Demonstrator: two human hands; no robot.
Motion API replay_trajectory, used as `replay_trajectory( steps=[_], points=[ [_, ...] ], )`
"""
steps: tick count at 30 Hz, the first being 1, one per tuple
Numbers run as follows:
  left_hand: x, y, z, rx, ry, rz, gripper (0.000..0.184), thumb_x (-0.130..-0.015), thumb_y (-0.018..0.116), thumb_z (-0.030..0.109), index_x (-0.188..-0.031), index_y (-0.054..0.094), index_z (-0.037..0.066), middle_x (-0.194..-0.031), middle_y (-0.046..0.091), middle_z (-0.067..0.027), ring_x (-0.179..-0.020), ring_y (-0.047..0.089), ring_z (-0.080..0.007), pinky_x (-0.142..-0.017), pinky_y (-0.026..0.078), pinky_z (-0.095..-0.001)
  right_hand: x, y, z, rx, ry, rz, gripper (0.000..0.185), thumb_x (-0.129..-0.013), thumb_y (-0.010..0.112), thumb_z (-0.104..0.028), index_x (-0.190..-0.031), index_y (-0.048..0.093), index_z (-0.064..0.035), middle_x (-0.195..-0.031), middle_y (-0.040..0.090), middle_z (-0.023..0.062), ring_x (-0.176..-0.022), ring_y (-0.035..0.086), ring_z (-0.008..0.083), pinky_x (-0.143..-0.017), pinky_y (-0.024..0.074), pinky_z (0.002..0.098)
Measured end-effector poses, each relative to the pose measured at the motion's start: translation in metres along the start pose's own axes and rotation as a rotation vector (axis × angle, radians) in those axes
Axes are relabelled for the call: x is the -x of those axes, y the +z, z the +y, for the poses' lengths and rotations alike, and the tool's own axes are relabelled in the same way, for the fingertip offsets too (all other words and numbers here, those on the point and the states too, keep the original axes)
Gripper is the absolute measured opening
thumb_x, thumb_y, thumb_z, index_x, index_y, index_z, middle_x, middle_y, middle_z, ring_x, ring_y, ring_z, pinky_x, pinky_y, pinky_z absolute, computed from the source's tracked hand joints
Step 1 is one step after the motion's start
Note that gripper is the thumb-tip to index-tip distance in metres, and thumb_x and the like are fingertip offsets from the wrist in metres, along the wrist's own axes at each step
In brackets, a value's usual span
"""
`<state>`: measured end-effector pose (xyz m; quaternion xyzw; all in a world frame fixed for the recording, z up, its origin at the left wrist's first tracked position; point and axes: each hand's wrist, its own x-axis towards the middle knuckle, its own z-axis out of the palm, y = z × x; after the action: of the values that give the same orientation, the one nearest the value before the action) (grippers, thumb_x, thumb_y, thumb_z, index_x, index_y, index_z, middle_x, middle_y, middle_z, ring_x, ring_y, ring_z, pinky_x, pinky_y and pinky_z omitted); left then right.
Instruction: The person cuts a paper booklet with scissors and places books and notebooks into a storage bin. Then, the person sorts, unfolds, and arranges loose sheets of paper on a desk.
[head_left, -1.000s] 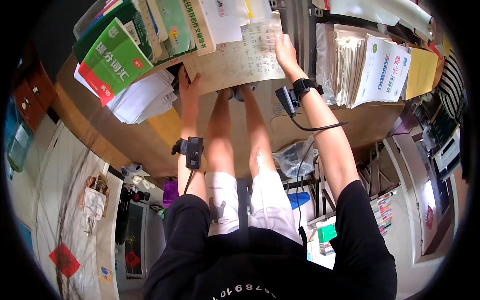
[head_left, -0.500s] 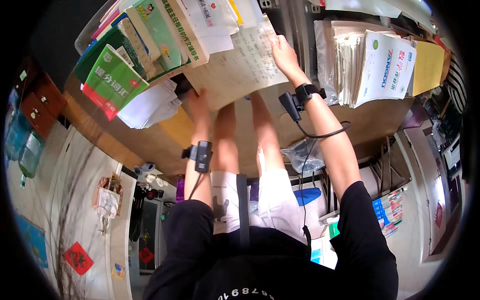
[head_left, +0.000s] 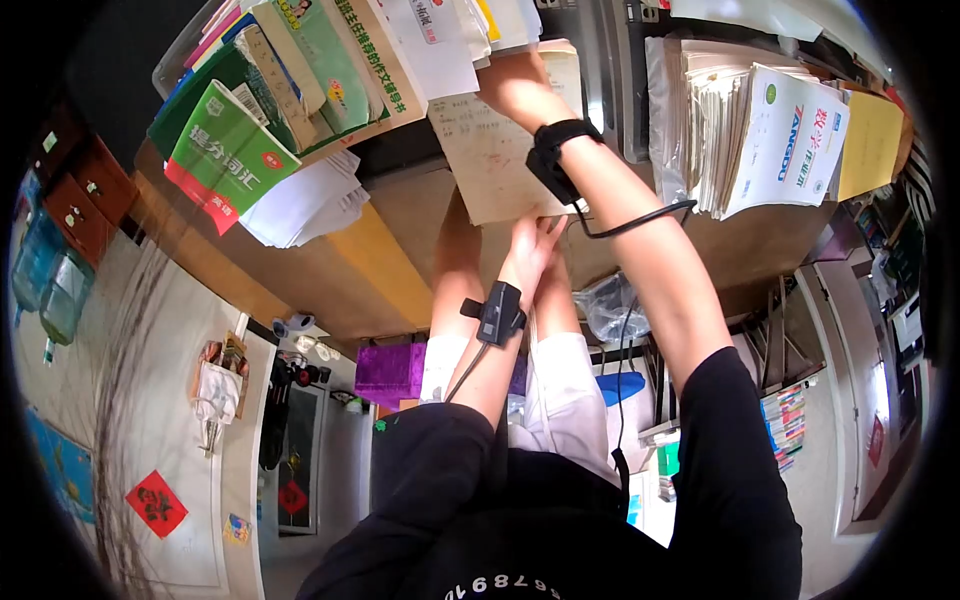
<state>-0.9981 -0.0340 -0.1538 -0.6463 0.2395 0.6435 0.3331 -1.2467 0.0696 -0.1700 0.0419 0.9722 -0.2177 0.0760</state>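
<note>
A worn sheet of paper with handwriting (head_left: 490, 165) lies over the desk's front edge and sticks out above my legs. My left hand (head_left: 535, 245) is at its lower edge, with the fingertips touching the paper and the fingers partly spread. Across the upper part of the sheet reaches my right hand (head_left: 520, 85); its fingers are hidden beneath the white papers (head_left: 430, 50) at the top, so its grip does not show. Both wrists wear black devices with cables.
Left of the paper are stacked books, a green and red book (head_left: 230, 155) and loose white sheets (head_left: 310, 205). On the right stands a thick pile of papers (head_left: 710, 130) with a white workbook (head_left: 785, 140) and a yellow envelope (head_left: 870, 145).
The sheet has turned more upright and shifted right. My left hand has moved right to its lower edge, while my right hand has moved left over the upper part.
</note>
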Motion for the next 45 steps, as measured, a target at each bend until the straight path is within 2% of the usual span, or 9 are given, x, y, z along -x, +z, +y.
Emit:
replay_trajectory(
  steps=[6, 12, 16, 18, 22, 29, 35, 39, 45],
  points=[
    [0.029, 0.009, 0.054, 0.018, -0.186, 0.101, 0.04, -0.092, 0.044, 0.023, -0.123, 0.046, -0.001, -0.121, 0.052, -0.0177, -0.113, 0.049, -0.0322, -0.1, 0.036, -0.0475, 0.028, -0.038, -0.019, -0.073, 0.268, 0.117, 0.032, -0.075, 0.06, -0.021, -0.097, 0.065, 0.0002, -0.112, 0.061, 0.0132, -0.115, 0.048, 0.0277, -0.103, 0.0256, 0.0502],
    [0.026, -0.009, 0.125, -0.8, 0.693, 0.393, 0.049, -0.085, 0.057, 0.016, -0.129, 0.04, -0.001, -0.131, 0.041, -0.0198, -0.121, 0.04, -0.0332, -0.1, 0.033, -0.042, 0.133, -0.051, 0.028, -0.388, 0.735, 0.311, 0.022, -0.078, 0.058, -0.007, -0.099, 0.053, -0.0029, -0.099, 0.058, 0.0132, -0.097, 0.054, 0.0315, -0.087, 0.0407, 0.0407],
    [0.062, 0.057, 0.157, -1.328, 1.164, 0.273, 0.051, -0.084, 0.059, 0.014, -0.129, 0.039, 0.0, -0.125, 0.046, -0.02, -0.118, 0.044, -0.0325, -0.097, 0.036, -0.0416, 0.217, -0.039, 0.036, -0.682, 1.232, 0.126, 0.033, -0.089, 0.057, -0.025, -0.11, 0.048, -0.0018, -0.105, 0.056, 0.0132, -0.097, 0.055, 0.0257, -0.084, 0.042, 0.0396],
    [0.05, 0.081, 0.163, -1.153, 1.127, 0.143, 0.052, -0.087, 0.058, 0.015, -0.131, 0.035, 0.0, -0.13, 0.044, -0.0151, -0.12, 0.043, -0.0261, -0.1, 0.033, -0.0378, 0.226, -0.047, 0.018, -1.017, 1.573, 0.041, 0.046, -0.09, 0.056, -0.033, -0.123, 0.04, -0.005, -0.114, 0.052, 0.0126, -0.107, 0.051, 0.0265, -0.088, 0.0411, 0.0441],
    [0.037, 0.112, 0.173, -0.67, 0.817, 0.046, 0.043, -0.089, 0.053, 0.012, -0.128, 0.039, -0.001, -0.13, 0.045, -0.0136, -0.116, 0.046, -0.0212, -0.096, 0.036, -0.0343, 0.25, -0.023, 0.017, -1.569, 1.669, 0.021, 0.05, -0.092, 0.053, -0.034, -0.131, 0.033, -0.0096, -0.121, 0.047, 0.0123, -0.116, 0.044, 0.0283, -0.095, 0.0373, 0.0491],
    [0.029, 0.108, 0.2, -0.915, 0.733, 0.055, 0.034, -0.089, 0.058, 0.015, -0.115, 0.049, -0.004, -0.104, 0.06, -0.0083, -0.091, 0.055, -0.0142, -0.081, 0.042, -0.028, 0.251, 0.002, 0.036, -1.67, 1.853, -0.033, 0.034, -0.09, 0.058, -0.029, -0.119, 0.05, -0.012, -0.118, 0.049, 0.003, -0.108, 0.047, 0.0227, -0.1, 0.0337, 0.0436],
    [0.05, 0.098, 0.206, -1.121, 0.845, -0.002, 0.024, -0.088, 0.061, 0.022, -0.083, 0.058, -0.001, -0.072, 0.054, 0.0005, -0.071, 0.047, -0.0105, -0.067, 0.04, -0.0259, 0.258, -0.011, 0.026, -1.575, 1.836, 0.124, 0.022, -0.088, 0.062, -0.023, -0.107, 0.058, -0.0115, -0.096, 0.057, -0.002, -0.083, 0.049, 0.0097, -0.079, 0.04, 0.0288],
    [0.037, 0.036, 0.198, -0.79, 0.686, 0.135, 0.022, -0.09, 0.058, 0.023, -0.101, 0.062, 0.004, -0.088, 0.061, -0.0002, -0.08, 0.054, -0.0101, -0.069, 0.041, -0.025, 0.229, -0.031, 0.034, -1.172, 1.33, 0.147, 0.01, -0.087, 0.063, -0.016, -0.083, 0.064, -0.0062, -0.069, 0.049, -0.0078, -0.064, 0.039, 0.0031, -0.058, 0.0328, 0.0189],
    [0.046, -0.006, 0.146, -0.3, 0.407, 0.232, 0.035, -0.093, 0.055, 0.024, -0.122, 0.049, 0.007, -0.113, 0.057, -0.0039, -0.104, 0.055, -0.017, -0.085, 0.047, -0.0298, 0.094, -0.051, 0.068, -1.015, 0.775, -0.039, 0.021, -0.081, 0.069, -0.018, -0.095, 0.068, -0.0023, -0.085, 0.066, 0.0025, -0.077, 0.056, 0.0082, -0.069, 0.0443, 0.0234]
  ],
)
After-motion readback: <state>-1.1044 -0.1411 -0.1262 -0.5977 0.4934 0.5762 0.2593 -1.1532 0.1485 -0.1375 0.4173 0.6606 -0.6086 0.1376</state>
